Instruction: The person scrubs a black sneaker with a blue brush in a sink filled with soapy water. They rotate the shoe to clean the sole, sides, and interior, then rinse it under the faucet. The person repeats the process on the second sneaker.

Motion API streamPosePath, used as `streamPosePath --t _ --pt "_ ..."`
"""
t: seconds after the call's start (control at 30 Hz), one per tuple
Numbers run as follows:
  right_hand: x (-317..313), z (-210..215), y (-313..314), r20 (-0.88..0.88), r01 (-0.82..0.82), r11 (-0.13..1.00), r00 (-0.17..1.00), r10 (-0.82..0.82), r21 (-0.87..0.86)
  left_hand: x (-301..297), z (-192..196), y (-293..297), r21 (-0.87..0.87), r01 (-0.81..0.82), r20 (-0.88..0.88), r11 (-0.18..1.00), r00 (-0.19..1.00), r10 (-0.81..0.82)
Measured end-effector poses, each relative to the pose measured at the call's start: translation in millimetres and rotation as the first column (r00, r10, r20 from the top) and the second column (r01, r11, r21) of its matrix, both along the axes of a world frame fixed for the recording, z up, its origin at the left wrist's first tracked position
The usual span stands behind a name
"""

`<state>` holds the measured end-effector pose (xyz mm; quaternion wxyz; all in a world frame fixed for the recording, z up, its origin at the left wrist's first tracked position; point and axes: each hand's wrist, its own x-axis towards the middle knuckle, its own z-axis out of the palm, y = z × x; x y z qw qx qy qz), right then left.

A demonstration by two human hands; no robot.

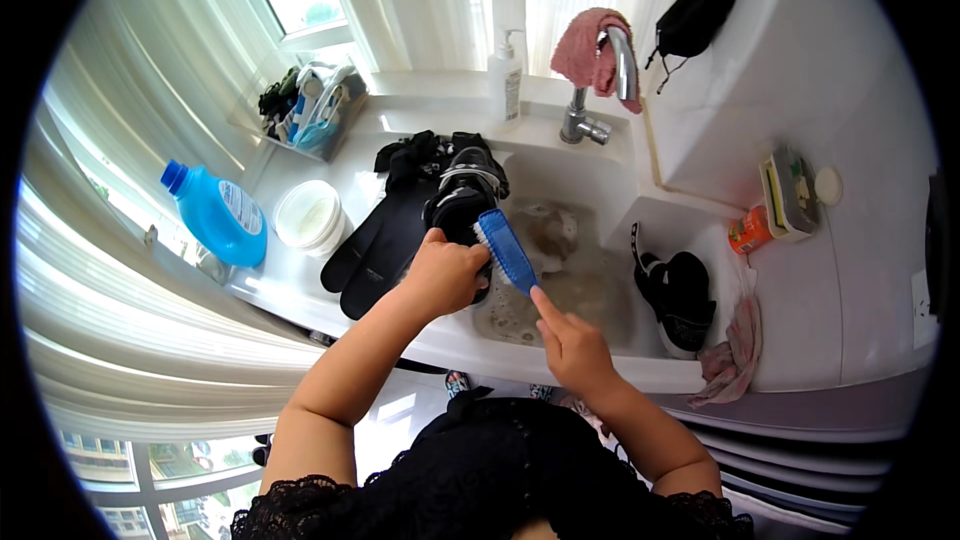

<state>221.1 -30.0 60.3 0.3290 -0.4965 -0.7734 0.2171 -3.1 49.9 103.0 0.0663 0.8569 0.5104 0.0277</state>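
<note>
The left hand (445, 275) clamps a black shoe (462, 195) on the sink's (600, 240) left edge, while the right hand (572, 345) pinches the blue brush (505, 252) handle, bristles against the shoe. This looks like mid-scrubbing; next calls for firm strokes along the shoe.

A white sink counter (300, 270) carries a blue detergent bottle (215, 215), white tub (309, 216) and black insoles (375, 245).
</note>
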Motion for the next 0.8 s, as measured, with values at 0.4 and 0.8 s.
streamPosePath --t 0.4,0.8 --pt "-16 41 82 0.33 -0.043 0.998 0.944 0.022 0.056 -16 -27 -7 0.173 -0.126 0.13 0.977 0.986 0.104" --pt "-36 62 80 0.534 -0.034 0.987 0.838 0.114 -0.158 5 -17 1 0.004 -0.246 -0.095 0.969 0.965 0.245"
